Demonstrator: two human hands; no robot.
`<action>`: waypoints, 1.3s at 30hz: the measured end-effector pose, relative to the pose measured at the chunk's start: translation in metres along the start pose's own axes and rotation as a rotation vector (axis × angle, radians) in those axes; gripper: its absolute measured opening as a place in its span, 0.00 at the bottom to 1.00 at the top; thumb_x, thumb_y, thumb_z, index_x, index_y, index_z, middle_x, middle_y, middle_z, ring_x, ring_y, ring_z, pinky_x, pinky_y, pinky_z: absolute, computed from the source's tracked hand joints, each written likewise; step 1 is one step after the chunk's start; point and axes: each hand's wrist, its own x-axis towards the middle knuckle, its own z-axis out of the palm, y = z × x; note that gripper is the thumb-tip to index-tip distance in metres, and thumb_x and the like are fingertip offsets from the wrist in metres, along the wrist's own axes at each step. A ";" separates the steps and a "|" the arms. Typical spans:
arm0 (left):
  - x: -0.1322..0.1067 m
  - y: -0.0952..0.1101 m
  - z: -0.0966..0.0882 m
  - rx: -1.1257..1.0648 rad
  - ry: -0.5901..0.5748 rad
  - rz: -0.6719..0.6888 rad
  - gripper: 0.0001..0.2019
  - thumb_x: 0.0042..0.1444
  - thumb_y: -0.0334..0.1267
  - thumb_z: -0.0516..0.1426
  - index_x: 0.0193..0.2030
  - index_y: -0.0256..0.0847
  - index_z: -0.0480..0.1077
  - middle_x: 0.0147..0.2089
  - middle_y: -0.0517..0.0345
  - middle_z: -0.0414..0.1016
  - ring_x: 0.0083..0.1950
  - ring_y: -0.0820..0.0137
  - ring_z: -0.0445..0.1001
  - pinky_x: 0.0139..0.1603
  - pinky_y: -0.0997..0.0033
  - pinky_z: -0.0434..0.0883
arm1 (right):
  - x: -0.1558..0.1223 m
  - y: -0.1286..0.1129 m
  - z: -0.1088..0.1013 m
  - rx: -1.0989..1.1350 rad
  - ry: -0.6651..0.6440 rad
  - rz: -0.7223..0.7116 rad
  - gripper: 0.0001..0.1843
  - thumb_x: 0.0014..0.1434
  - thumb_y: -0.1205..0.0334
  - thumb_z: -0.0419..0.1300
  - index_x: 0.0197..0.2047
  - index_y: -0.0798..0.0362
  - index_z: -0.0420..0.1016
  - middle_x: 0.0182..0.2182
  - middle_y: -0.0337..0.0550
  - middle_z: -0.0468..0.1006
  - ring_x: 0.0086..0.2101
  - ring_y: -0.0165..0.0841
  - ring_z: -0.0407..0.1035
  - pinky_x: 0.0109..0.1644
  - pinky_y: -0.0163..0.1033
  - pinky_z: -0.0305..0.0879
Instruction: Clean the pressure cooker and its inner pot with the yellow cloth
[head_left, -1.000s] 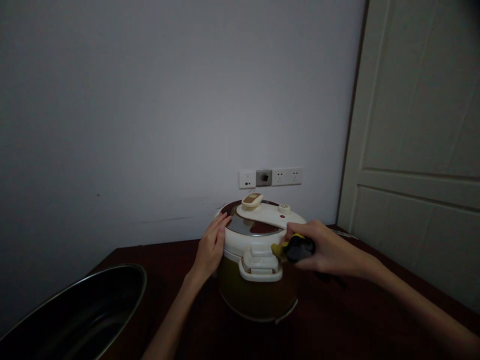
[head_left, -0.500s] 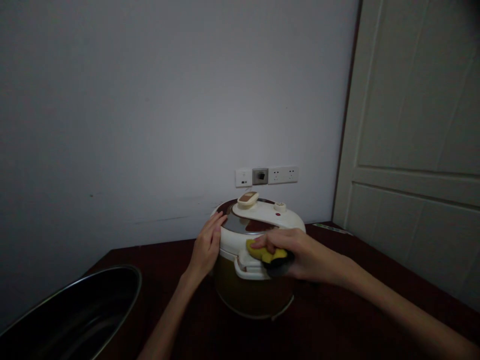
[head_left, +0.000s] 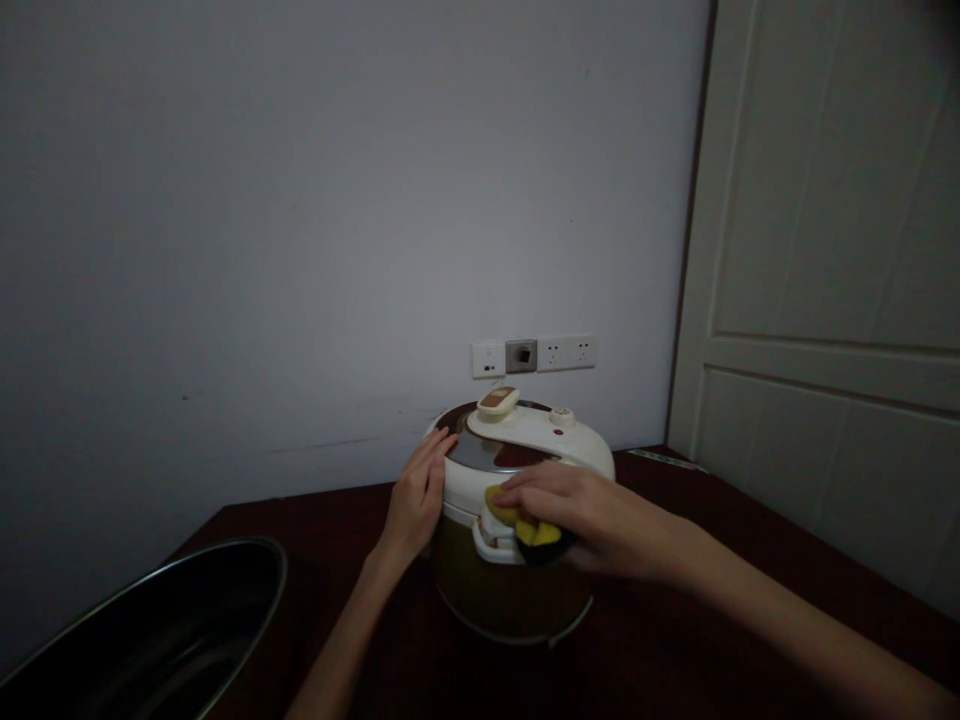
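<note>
An electric pressure cooker [head_left: 469, 485] stands upright with its lid on, white above and dark olive-brown below. My left hand [head_left: 417, 495] lies against the left side of its lid, fingers stretched over the rim and holding nothing. In my right hand [head_left: 581, 515], a yellow sponge [head_left: 538, 532] with a dark underside is gripped and bunched up. It presses on the white side handle [head_left: 495, 551] at the cooker's front, covering the handle's right part. On top sit a cream lid knob [head_left: 498, 402] and a small valve cap [head_left: 561, 417].
A large dark basin [head_left: 274, 590] with a shiny rim stands at the lower left of the dark red table [head_left: 322, 508]. Behind the cooker, wall sockets [head_left: 566, 352] are set in the pale wall. A white panelled door [head_left: 832, 400] is on the right.
My right hand has moved the sponge slightly left and down over the side handle. My left hand keeps its place on the lid. The camera view has shifted slightly.
</note>
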 end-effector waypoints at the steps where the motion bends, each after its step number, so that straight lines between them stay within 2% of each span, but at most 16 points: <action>1: 0.000 0.000 0.000 0.000 0.000 0.001 0.21 0.65 0.41 0.41 0.56 0.39 0.67 0.62 0.52 0.64 0.65 0.68 0.59 0.67 0.59 0.55 | -0.005 0.000 0.000 -0.030 0.003 -0.001 0.29 0.48 0.79 0.56 0.54 0.56 0.65 0.47 0.51 0.74 0.50 0.35 0.67 0.52 0.43 0.65; 3: 0.000 0.002 -0.001 -0.004 0.002 -0.002 0.21 0.65 0.41 0.41 0.56 0.39 0.67 0.63 0.51 0.64 0.65 0.69 0.58 0.67 0.59 0.54 | -0.018 0.001 -0.001 -0.073 0.027 0.021 0.28 0.49 0.79 0.55 0.55 0.56 0.65 0.46 0.52 0.75 0.49 0.35 0.68 0.51 0.43 0.67; 7: -0.001 0.002 0.000 -0.012 0.018 -0.006 0.20 0.65 0.41 0.41 0.56 0.40 0.67 0.62 0.52 0.64 0.65 0.68 0.59 0.67 0.59 0.55 | -0.043 0.005 -0.004 -0.132 0.082 0.008 0.20 0.53 0.78 0.52 0.50 0.55 0.67 0.44 0.53 0.76 0.46 0.35 0.70 0.47 0.42 0.69; 11: 0.000 0.001 0.002 -0.012 0.028 -0.002 0.20 0.65 0.40 0.41 0.56 0.39 0.67 0.62 0.51 0.65 0.65 0.69 0.59 0.66 0.59 0.55 | -0.033 0.004 -0.009 -0.129 0.221 -0.029 0.17 0.54 0.77 0.51 0.46 0.55 0.66 0.47 0.53 0.74 0.48 0.36 0.68 0.48 0.44 0.67; 14: 0.000 0.001 0.002 -0.002 0.024 0.002 0.20 0.65 0.40 0.41 0.56 0.38 0.67 0.62 0.51 0.65 0.65 0.69 0.59 0.66 0.59 0.55 | -0.009 0.003 -0.009 -0.030 0.113 0.010 0.19 0.51 0.76 0.55 0.47 0.55 0.66 0.44 0.51 0.74 0.45 0.36 0.68 0.47 0.42 0.66; 17: -0.001 0.000 0.002 0.011 0.021 0.004 0.20 0.65 0.40 0.41 0.56 0.38 0.67 0.62 0.51 0.64 0.65 0.68 0.58 0.66 0.59 0.55 | 0.003 0.008 -0.007 0.064 0.017 0.061 0.17 0.48 0.74 0.59 0.43 0.55 0.67 0.39 0.48 0.73 0.40 0.34 0.67 0.43 0.38 0.66; 24: -0.001 -0.002 0.005 0.017 0.044 0.016 0.20 0.65 0.39 0.41 0.56 0.37 0.67 0.62 0.49 0.65 0.65 0.69 0.59 0.66 0.59 0.55 | -0.017 0.023 -0.005 0.168 0.100 0.163 0.11 0.53 0.68 0.61 0.40 0.52 0.66 0.35 0.41 0.72 0.36 0.30 0.65 0.41 0.35 0.62; 28: -0.001 -0.001 0.007 0.016 0.060 0.014 0.20 0.65 0.38 0.42 0.55 0.37 0.68 0.62 0.49 0.65 0.65 0.68 0.59 0.66 0.59 0.56 | 0.002 0.017 0.001 0.208 0.078 0.106 0.15 0.48 0.75 0.60 0.39 0.53 0.68 0.35 0.41 0.71 0.36 0.30 0.65 0.40 0.34 0.61; 31: -0.001 -0.001 0.006 0.024 0.052 0.025 0.19 0.65 0.38 0.42 0.56 0.38 0.68 0.62 0.49 0.65 0.65 0.68 0.59 0.66 0.58 0.56 | 0.013 0.016 0.004 0.210 0.043 0.063 0.18 0.45 0.76 0.60 0.40 0.53 0.69 0.35 0.41 0.71 0.36 0.30 0.65 0.39 0.34 0.61; 39: -0.001 -0.003 0.008 0.023 0.077 0.034 0.19 0.64 0.37 0.42 0.55 0.38 0.68 0.61 0.49 0.66 0.64 0.67 0.60 0.65 0.57 0.57 | -0.011 0.024 -0.007 0.221 0.070 0.139 0.10 0.51 0.69 0.61 0.37 0.53 0.67 0.32 0.39 0.73 0.33 0.28 0.66 0.36 0.32 0.61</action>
